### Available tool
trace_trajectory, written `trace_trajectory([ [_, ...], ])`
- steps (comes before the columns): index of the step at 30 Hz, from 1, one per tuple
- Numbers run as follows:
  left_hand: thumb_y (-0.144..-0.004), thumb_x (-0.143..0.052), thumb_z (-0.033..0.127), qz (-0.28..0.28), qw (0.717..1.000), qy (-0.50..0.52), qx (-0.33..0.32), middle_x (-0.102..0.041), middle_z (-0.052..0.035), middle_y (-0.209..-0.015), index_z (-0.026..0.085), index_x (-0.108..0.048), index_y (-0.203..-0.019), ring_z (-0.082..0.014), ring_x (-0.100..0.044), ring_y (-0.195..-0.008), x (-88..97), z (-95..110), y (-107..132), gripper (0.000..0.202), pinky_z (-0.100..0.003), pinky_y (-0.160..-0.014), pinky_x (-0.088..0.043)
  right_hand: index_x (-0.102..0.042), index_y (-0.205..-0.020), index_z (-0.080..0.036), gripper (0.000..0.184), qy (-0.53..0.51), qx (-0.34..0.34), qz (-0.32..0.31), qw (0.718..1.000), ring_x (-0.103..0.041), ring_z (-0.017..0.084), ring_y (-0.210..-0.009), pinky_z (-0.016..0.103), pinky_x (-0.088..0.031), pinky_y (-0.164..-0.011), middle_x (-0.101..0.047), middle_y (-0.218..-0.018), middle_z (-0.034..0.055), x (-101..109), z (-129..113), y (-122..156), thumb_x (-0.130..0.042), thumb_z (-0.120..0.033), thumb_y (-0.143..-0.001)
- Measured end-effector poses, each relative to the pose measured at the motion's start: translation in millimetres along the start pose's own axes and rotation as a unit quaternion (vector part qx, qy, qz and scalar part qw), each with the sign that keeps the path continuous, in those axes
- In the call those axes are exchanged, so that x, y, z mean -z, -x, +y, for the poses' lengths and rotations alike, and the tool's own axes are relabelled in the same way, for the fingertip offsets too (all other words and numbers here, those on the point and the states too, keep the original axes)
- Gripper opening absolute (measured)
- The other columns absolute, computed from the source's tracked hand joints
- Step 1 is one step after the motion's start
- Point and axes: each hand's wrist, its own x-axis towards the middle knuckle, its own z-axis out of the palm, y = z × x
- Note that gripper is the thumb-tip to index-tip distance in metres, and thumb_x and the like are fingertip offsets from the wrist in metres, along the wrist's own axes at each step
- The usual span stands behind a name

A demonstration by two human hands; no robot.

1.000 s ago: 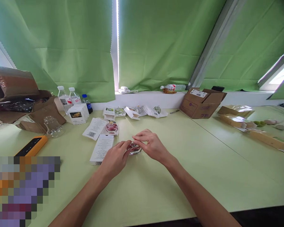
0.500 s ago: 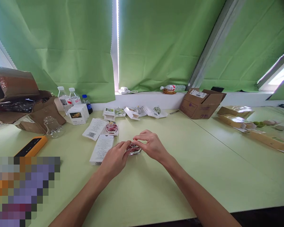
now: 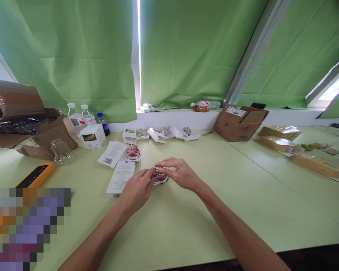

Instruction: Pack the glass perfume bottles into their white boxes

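A small round glass bottle with pink-red contents point(image 3: 159, 179) lies on the pale green table point(image 3: 186, 218) between my hands. My left hand point(image 3: 137, 189) grips its left side with curled fingers. My right hand point(image 3: 178, 173) pinches at its top, where a small gold cap shows. Just left of my left hand lies a flat white box with printed text point(image 3: 121, 178). Behind it a second pink bottle point(image 3: 132, 152) rests on an opened white box beside a barcode sheet point(image 3: 112, 153).
Three more small bottles on open white boxes point(image 3: 164, 132) line the back. Water bottles point(image 3: 79, 117), a white carton and torn brown cardboard point(image 3: 31, 124) sit at left, with an orange device point(image 3: 36, 175). A brown carton point(image 3: 238, 122) and flat trays point(image 3: 299, 150) stand at right.
My right hand's fingers have shifted slightly at the bottle's top; the view has drifted a little. The bottle and my left hand stay where they were.
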Motion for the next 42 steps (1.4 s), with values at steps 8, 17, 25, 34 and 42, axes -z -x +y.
trace_trajectory([
  [8, -0.097, -0.035, 0.029, 0.006, 1.000, -0.005, -0.006, -0.062, -0.0013, -0.113, 0.030, -0.047, -0.121, -0.0199, -0.060, -0.099, -0.8, -1, -1, 0.027, -0.030, -0.074, -0.048, -0.071, -0.107, -0.025, 0.024, 0.056, 0.039, 0.046, 0.997, -0.062, 0.020, -0.099, 0.034, -0.051, -0.086, -0.072, -0.102, 0.0026, -8, 3, 5, -0.057, -0.026, -0.088],
  [17, -0.096, -0.036, 0.028, 0.009, 1.000, -0.009, -0.010, -0.062, -0.0021, -0.111, 0.028, -0.049, -0.120, -0.0195, -0.061, -0.097, -0.4, -1, -1, 0.027, -0.030, -0.073, -0.049, -0.068, -0.111, -0.024, 0.027, 0.099, 0.057, 0.060, 0.992, -0.062, 0.019, -0.098, 0.032, -0.051, -0.083, -0.072, -0.102, 0.0023, -9, 6, 7, -0.060, -0.023, -0.086],
  [25, -0.096, -0.037, 0.027, 0.013, 1.000, -0.005, -0.012, -0.062, -0.0018, -0.118, 0.028, -0.048, -0.122, -0.0199, -0.061, -0.101, -0.9, -2, -1, 0.029, -0.031, -0.075, -0.050, -0.064, -0.119, -0.024, 0.033, 0.123, 0.066, 0.052, 0.989, -0.062, 0.021, -0.098, 0.035, -0.050, -0.084, -0.072, -0.101, 0.0032, -9, 7, 8, -0.061, -0.025, -0.086],
  [34, -0.095, -0.038, 0.027, 0.019, 1.000, -0.017, -0.014, -0.062, -0.0023, -0.119, 0.028, -0.048, -0.124, -0.0203, -0.062, -0.101, -1.6, -3, 0, 0.030, -0.032, -0.078, -0.051, -0.064, -0.117, -0.024, 0.032, 0.129, 0.057, 0.094, 0.986, -0.061, 0.021, -0.105, 0.035, -0.049, -0.087, -0.070, -0.110, 0.0047, -4, -1, 9, -0.044, -0.035, -0.095],
  [42, -0.096, -0.035, 0.030, 0.014, 1.000, -0.020, -0.012, -0.060, -0.0039, -0.123, 0.027, -0.046, -0.126, -0.0213, -0.060, -0.106, -2.1, -5, 0, 0.031, -0.033, -0.081, -0.050, -0.069, -0.092, -0.021, 0.025, 0.184, -0.002, 0.191, 0.964, -0.066, 0.019, -0.079, 0.031, -0.050, -0.072, -0.072, -0.092, 0.0035, 16, 17, 4, -0.047, -0.032, -0.091],
])
